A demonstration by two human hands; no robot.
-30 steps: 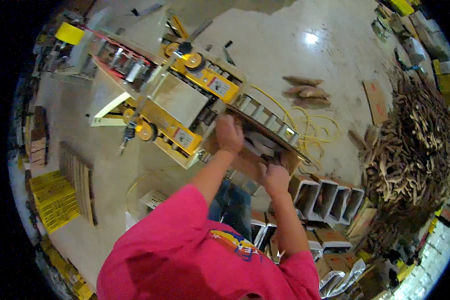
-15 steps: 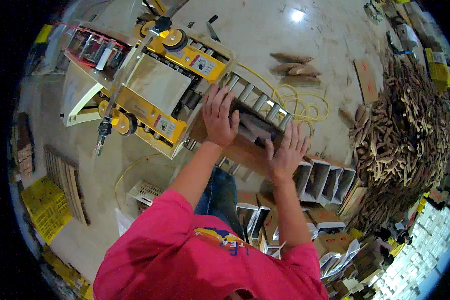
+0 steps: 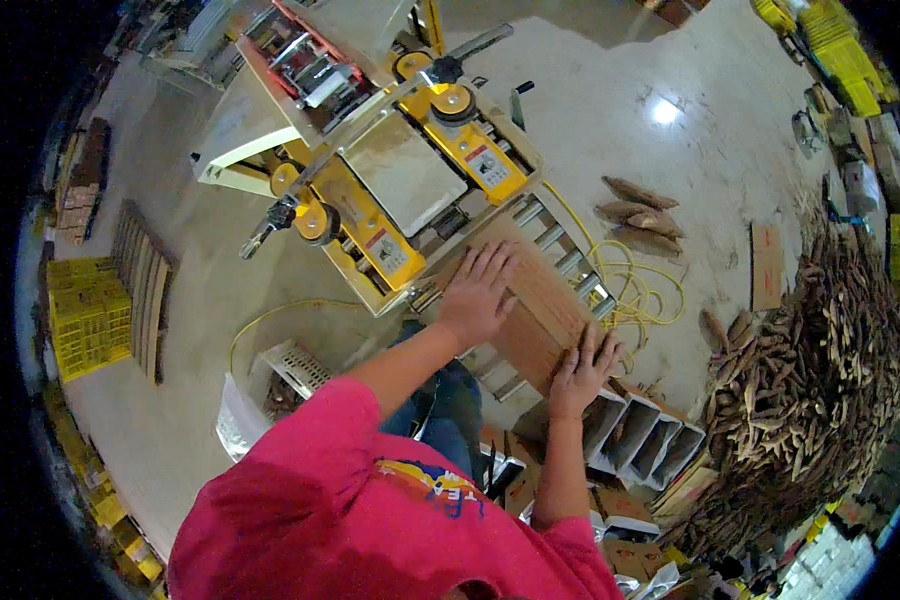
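Note:
A brown cardboard box (image 3: pixel 535 290) lies on a roller conveyor (image 3: pixel 550 236) in front of a yellow and cream machine (image 3: pixel 485 160) with wheels and black knobs. Its top flaps are folded down. My left hand (image 3: pixel 475 300) rests on the top near the machine end, fingers stretched out and apart. My right hand (image 3: pixel 582 370) lies on the other end of the box, fingers spread over the top near its edge.
A yellow hose (image 3: pixel 650 310) coils beside the conveyor. Brown roots (image 3: pixel 790 390) form a large heap at the right, with a smaller group (image 3: pixel 640 215) on the floor. Open cartons (image 3: pixel 640 440) stand at lower right. Yellow crates (image 3: pixel 85 320) and a pallet (image 3: pixel 140 290) are at left.
The box's interior showed before; now its flaps lie closed. My hands have shifted from the open box's edges onto its flat top, and the camera view has shifted.

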